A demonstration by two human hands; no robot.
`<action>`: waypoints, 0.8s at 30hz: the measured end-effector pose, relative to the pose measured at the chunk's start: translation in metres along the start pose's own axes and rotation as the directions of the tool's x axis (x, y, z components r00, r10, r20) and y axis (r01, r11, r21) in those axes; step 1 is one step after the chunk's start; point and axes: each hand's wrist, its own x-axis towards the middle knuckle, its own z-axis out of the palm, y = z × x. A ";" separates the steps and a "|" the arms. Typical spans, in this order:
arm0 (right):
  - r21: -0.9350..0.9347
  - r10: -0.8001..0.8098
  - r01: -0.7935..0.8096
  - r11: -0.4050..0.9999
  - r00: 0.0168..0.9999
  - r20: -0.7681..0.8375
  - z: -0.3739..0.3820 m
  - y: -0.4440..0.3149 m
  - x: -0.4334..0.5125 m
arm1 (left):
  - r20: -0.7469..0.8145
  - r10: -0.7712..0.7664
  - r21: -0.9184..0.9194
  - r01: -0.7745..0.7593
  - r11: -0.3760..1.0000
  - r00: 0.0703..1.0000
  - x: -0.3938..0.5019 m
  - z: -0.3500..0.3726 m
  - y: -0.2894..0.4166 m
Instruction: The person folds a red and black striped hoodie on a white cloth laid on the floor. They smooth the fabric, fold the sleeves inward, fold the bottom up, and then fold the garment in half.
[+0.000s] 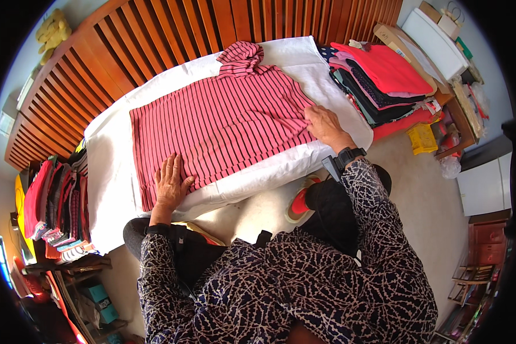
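Observation:
A pink garment with dark stripes lies spread over a white cloth on a raised surface. Its far end, near the wooden slats, is bunched into a loose roll. My left hand rests flat on the near left corner, fingers apart, holding nothing. At the garment's right edge my right hand pinches the fabric between thumb and fingers, and creases run from that grip towards the middle. The right hand's fingertips are partly hidden by the fabric.
Brown wooden slats rise behind the white cloth. Folded clothes are stacked at the right, beside a cardboard box and a yellow basket. Another clothes stack stands at the left. My knees are close to the near edge.

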 end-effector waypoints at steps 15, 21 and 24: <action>0.082 0.087 -0.093 0.992 0.993 0.075 0.000 0.022 -0.009 | -0.010 0.004 0.021 -0.003 1.000 1.000 0.002 0.006 0.001; 0.291 0.245 -0.278 0.915 0.959 0.142 -0.021 0.034 -0.007 | -0.017 -0.005 0.028 0.006 1.000 1.000 0.003 0.007 0.002; 0.489 0.220 -0.183 0.853 0.975 -0.019 -0.017 0.035 -0.005 | -0.010 -0.018 0.024 0.018 1.000 1.000 0.003 0.009 0.002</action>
